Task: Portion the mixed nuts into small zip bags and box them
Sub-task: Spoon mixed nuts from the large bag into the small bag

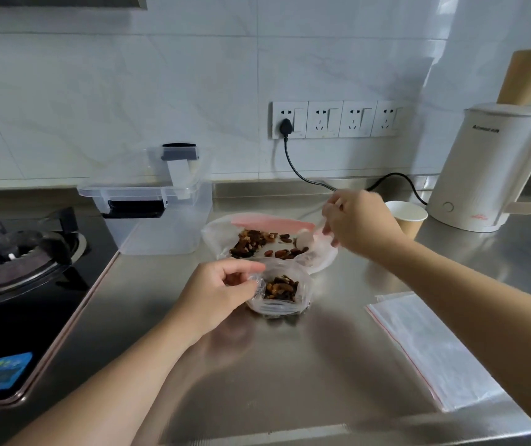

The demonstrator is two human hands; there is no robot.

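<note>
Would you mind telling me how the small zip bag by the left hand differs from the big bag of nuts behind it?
The small zip bag stands upright, its mouth held open by the left hand; the big bag lies spread flat on the counter. The small bag is narrower and holds a compact heap; the big bag's nuts are scattered. The big bag has a pink strip; the small bag shows none. Both are clear plastic holding mixed nuts.

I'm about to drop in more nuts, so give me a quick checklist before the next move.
1. Small bag mouth open: ok, left hand pinches its rim.
2. Small bag has room: cannot tell.
3. Big bag has nuts left: ok.
4. Right hand carrying nuts: cannot tell, fingers curled at the big bag's edge.
5. Box open to take bags: not ok, lid rests on top.
6. Spare bags at hand: ok.
</note>
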